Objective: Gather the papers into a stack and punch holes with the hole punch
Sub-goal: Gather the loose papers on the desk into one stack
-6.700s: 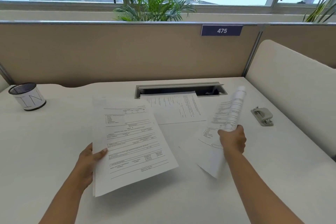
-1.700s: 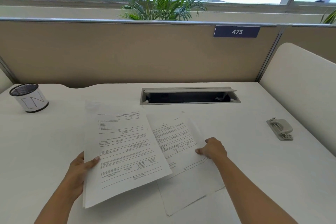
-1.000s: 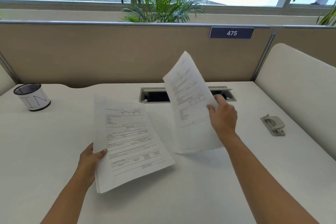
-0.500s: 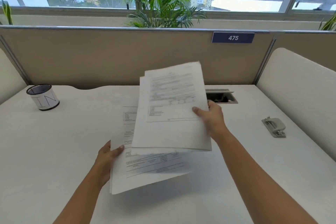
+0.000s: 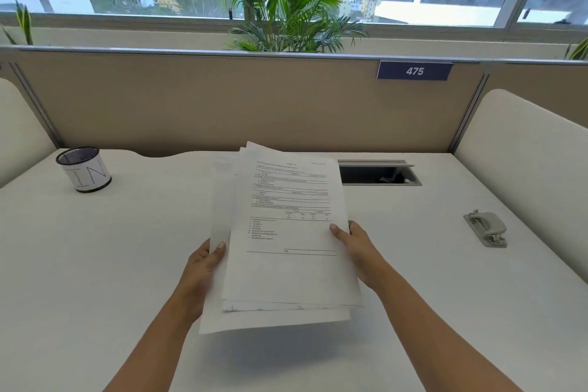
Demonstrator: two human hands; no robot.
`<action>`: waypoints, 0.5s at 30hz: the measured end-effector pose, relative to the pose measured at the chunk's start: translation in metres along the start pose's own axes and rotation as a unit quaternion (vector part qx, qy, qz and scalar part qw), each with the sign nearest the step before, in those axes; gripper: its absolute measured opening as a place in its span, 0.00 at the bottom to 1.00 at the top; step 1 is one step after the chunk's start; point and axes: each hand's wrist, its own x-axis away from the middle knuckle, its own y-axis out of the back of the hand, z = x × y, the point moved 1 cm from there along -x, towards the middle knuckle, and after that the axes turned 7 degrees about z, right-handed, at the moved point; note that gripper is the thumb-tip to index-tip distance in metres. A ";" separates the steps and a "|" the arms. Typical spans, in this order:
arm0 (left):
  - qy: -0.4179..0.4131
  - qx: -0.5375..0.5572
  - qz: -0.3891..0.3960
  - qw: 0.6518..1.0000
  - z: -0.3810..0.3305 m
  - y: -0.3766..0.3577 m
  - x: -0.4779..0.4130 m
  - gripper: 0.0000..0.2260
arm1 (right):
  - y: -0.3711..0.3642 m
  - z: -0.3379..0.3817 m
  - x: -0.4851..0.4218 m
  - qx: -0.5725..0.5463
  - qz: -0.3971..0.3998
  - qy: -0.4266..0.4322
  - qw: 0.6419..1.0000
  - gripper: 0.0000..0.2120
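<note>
A loose stack of printed white papers (image 5: 286, 232) hangs above the white desk (image 5: 95, 264) in the middle of the view, its sheets uneven at the edges. My left hand (image 5: 203, 267) grips the stack's left edge, thumb on top. My right hand (image 5: 353, 242) grips the right edge, thumb on the top sheet. The grey hole punch (image 5: 486, 228) lies on the desk far to the right, apart from both hands.
A mesh pen cup (image 5: 84, 169) with a white label stands at the back left. An open cable slot (image 5: 378, 172) sits in the desk behind the papers. Beige partition walls (image 5: 222, 99) close the back and a cream side panel (image 5: 525, 162) the right.
My right hand lifted the last sheets off the desk and laid them on the pile in my left hand. Both hands now hold one stack, nearer the desk's middle.
</note>
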 end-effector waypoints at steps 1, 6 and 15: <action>0.001 -0.003 -0.002 1.000 0.001 -0.001 -0.001 0.10 | -0.001 -0.001 0.001 -0.028 0.017 -0.007 0.999 0.17; 0.000 0.008 -0.021 1.000 0.001 -0.009 -0.002 0.11 | -0.005 -0.007 0.002 -0.081 0.046 0.002 0.996 0.20; 0.044 0.051 0.023 0.997 -0.003 -0.008 -0.006 0.22 | 0.004 -0.002 0.009 -0.077 0.077 0.042 0.993 0.13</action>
